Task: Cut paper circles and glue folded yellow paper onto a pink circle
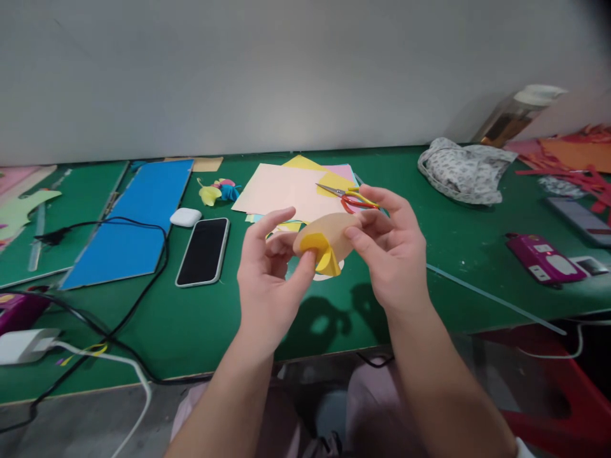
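Above the green table, my left hand (272,273) pinches a yellow folded paper piece (327,257) against a cream paper piece (334,229), its thumb on the yellow part. My right hand (396,248) grips the cream paper's right edge between thumb and fingers. The cream piece looks curved, with a rounded upper edge; part of it is hidden by my fingers. Just beyond my hands, scissors (348,197) with red and yellow handles rest on a stack of coloured paper sheets (281,187). Pale cut paper (329,275) shows below the held pieces.
To the left are a phone (203,252), a white earbud case (185,217), a blue board (138,216), black cable (165,254) and small paper flowers (219,191). A patterned cloth (463,172), purple device (544,259), bottle (520,117) and red paper strips (582,165) lie right.
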### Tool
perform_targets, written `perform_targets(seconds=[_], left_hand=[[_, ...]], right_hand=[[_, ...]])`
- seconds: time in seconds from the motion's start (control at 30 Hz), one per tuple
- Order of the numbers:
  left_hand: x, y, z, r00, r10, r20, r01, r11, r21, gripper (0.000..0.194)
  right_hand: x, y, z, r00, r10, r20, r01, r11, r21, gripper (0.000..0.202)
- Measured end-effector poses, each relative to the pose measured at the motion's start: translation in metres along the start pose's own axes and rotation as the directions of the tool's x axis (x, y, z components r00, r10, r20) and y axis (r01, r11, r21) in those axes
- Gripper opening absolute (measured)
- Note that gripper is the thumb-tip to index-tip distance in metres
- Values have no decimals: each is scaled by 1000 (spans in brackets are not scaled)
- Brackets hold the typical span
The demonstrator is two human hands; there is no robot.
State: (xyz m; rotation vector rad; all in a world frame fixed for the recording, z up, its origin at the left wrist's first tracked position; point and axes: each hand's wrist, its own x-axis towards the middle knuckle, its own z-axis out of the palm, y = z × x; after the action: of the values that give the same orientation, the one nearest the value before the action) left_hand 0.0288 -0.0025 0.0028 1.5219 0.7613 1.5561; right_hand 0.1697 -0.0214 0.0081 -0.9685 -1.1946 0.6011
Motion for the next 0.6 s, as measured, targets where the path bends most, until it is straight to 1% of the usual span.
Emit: perform_targets(seconds=[0.3, 0.43, 0.5, 0.6], left_hand=[[1, 0, -2, 999, -36, -5, 36, 999, -31, 49], [2, -1, -2, 1000, -25, -14, 25, 999, -26, 50], [2, 0, -2, 999, -24, -26, 23, 1000, -12, 51], [3, 1, -3, 997, -50, -56, 51, 999, 13, 49]], right_hand=[[0, 0, 0, 999, -14, -39, 14, 1000, 7, 36], [1, 1, -1, 999, -12, -39, 13, 1000, 15, 37], [1, 1, -1, 999, -7, -36, 8, 1000, 23, 37], [1, 0, -1, 1000, 7, -30, -6, 999, 39, 36]])
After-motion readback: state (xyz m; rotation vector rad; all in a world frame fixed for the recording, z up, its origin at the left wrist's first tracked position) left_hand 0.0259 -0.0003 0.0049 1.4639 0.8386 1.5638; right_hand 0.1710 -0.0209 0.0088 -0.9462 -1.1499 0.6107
